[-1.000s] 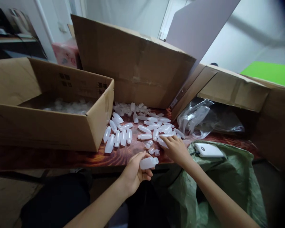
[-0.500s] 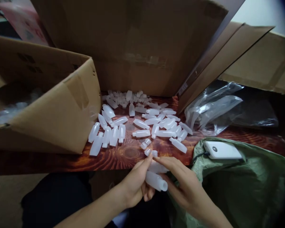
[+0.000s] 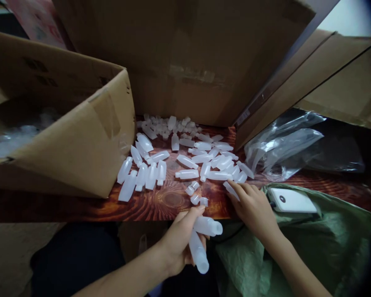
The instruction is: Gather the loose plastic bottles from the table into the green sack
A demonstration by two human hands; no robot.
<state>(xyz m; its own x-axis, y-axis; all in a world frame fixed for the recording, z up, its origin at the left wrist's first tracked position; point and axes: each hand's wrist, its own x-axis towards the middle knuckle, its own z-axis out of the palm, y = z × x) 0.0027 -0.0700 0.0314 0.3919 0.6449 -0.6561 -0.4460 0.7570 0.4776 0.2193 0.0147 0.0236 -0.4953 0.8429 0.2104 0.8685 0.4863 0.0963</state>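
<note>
My left hand (image 3: 181, 239) is closed around two translucent white plastic bottles at the table's front edge. The upper bottle (image 3: 205, 225) points its neck to the right; the lower bottle (image 3: 198, 252) slants down towards me. My right hand (image 3: 255, 206) reaches over the table on the right, its fingers on another small bottle (image 3: 231, 190), which they partly cover. Several clear caps (image 3: 195, 199) lie just beyond my left hand. More loose bottles (image 3: 218, 175) are scattered in the middle of the table, and others (image 3: 151, 176) on its left side.
An open cardboard box (image 3: 111, 136) stands on the left, with clear plastic pieces inside. A heap of small caps (image 3: 160, 126) lies before a large carton (image 3: 198, 49). On the right are plastic bags (image 3: 292, 152), a white power bank (image 3: 293, 201) and green fabric (image 3: 334, 247).
My right hand has left the bottles in my left hand and moved right and forward to a bottle on the table. The two held bottles have spread apart. The view has shifted slightly.
</note>
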